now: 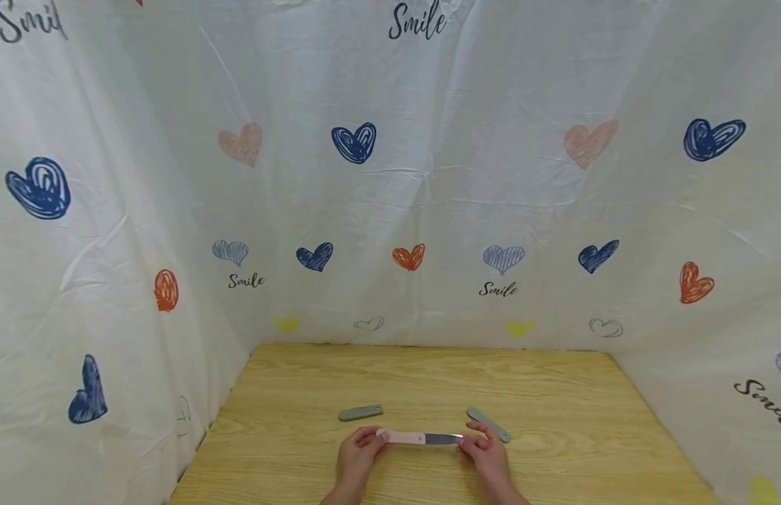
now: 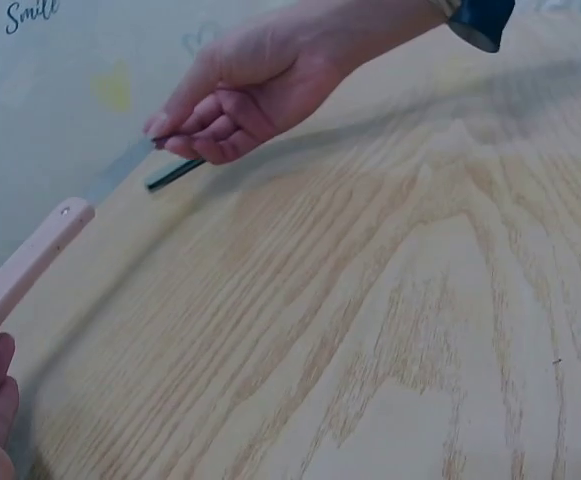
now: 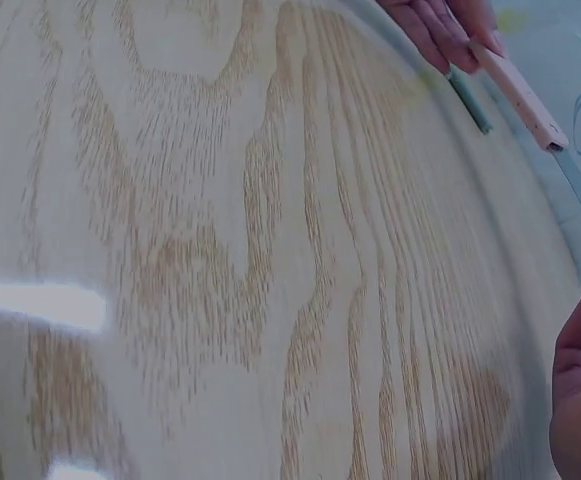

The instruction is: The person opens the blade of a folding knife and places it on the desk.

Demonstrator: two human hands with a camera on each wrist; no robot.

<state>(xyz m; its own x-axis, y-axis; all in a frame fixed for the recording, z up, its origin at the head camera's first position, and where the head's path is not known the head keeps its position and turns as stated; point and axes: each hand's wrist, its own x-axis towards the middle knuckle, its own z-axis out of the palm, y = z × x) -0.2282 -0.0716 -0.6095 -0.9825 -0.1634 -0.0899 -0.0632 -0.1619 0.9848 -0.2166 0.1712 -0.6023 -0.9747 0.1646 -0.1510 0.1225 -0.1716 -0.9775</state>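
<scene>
A folding knife (image 1: 408, 438) with a pale pink handle and a grey blade is held out straight, level across the front of the table. My left hand (image 1: 358, 454) grips the handle's end between thumb and fingers. At the other end, my right hand (image 1: 488, 457) pinches the blade's tip. The left wrist view shows the pink handle (image 2: 40, 250) with a rivet near the blade. Behind my left hand lies a slim grey-green piece (image 1: 361, 413) with a hole at one end. Another grey-green piece (image 1: 489, 424) lies slanted behind my right fingers, partly overlapped by them.
The light wood-grain table (image 1: 428, 382) spreads under both hands. White cloth (image 1: 422, 196) printed with hearts and the word Smile hangs along the table's back and both sides. A dark cuff or strap (image 2: 480, 20) shows at my right wrist.
</scene>
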